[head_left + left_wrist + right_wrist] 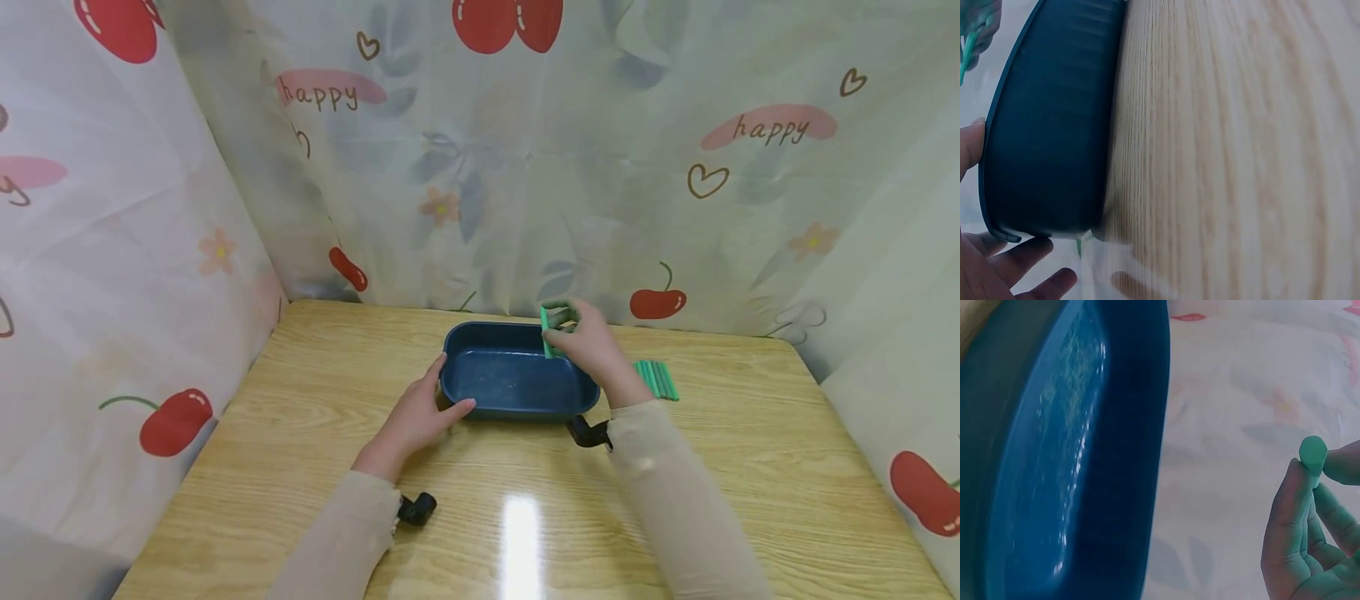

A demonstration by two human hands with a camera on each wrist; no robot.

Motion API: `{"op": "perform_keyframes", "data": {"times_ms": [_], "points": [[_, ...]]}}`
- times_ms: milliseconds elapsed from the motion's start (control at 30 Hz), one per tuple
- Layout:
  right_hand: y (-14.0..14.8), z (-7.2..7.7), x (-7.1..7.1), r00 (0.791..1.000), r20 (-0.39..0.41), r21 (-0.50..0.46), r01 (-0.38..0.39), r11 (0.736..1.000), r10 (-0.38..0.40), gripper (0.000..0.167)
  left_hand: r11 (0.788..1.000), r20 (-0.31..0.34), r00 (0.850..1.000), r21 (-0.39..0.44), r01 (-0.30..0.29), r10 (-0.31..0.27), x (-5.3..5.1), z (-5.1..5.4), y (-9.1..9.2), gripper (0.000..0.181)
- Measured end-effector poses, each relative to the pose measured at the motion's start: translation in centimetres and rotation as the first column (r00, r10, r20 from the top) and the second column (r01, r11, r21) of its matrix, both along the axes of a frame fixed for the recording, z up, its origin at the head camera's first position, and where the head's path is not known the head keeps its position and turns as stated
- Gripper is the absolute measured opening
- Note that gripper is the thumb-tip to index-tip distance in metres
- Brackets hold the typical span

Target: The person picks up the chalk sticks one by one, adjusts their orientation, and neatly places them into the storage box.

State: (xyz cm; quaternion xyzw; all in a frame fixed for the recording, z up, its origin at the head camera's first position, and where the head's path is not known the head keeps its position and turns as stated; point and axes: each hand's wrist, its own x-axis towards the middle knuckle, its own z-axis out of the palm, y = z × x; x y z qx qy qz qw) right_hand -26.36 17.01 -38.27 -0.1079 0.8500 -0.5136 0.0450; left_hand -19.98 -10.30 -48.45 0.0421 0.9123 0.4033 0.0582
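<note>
Green stick (546, 330) sat pinched between thumb and fingers of my right grip (590, 340), raised near the far right rim of the blue tray (502, 379). Long axis ran roughly fore-and-aft, one end toward my wrist; exact tilt uncertain. Step in hand, I judged: bringing the stick to the tray; next move called for lowering, then loosening. Leftward, my left grip (416, 417) spread wide against the tray's left end. Right of the pinch, more green sticks (656, 380) lay side by side on the tabletop (750, 475).
</note>
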Motion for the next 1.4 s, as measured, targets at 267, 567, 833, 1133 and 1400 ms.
{"op": "perform_keyframes", "data": {"times_ms": [267,567,833,1133,1400], "points": [[-2.0,-0.7,-0.3,1.000,0.002,-0.025,-0.026,0.999,0.026,0.047,1.000,-0.003,1.000,0.002,0.004,-0.004,-0.1,-0.1,0.1,0.100],[-4.3,-1.5,-0.5,0.998,0.049,-0.051,-0.033,0.998,0.035,0.046,1.000,0.002,1.000,0.006,0.006,-0.006,0.0,0.0,0.0,0.103],[-6.2,-2.8,-0.8,0.998,0.065,-0.030,-0.018,0.999,0.020,0.046,1.000,0.000,1.000,0.010,0.010,-0.010,0.0,0.1,0.0,0.102],[-8.0,-4.8,-1.2,0.996,0.083,-0.035,-0.013,0.999,0.016,0.044,1.000,-0.013,1.000,0.018,0.020,-0.020,0.0,-0.1,-0.1,0.100],[-8.9,-6.5,-1.8,0.988,0.155,-0.040,0.022,0.999,-0.015,0.041,1.000,0.001,1.000,0.027,0.004,-0.004,0.0,0.0,0.1,0.097]]}}
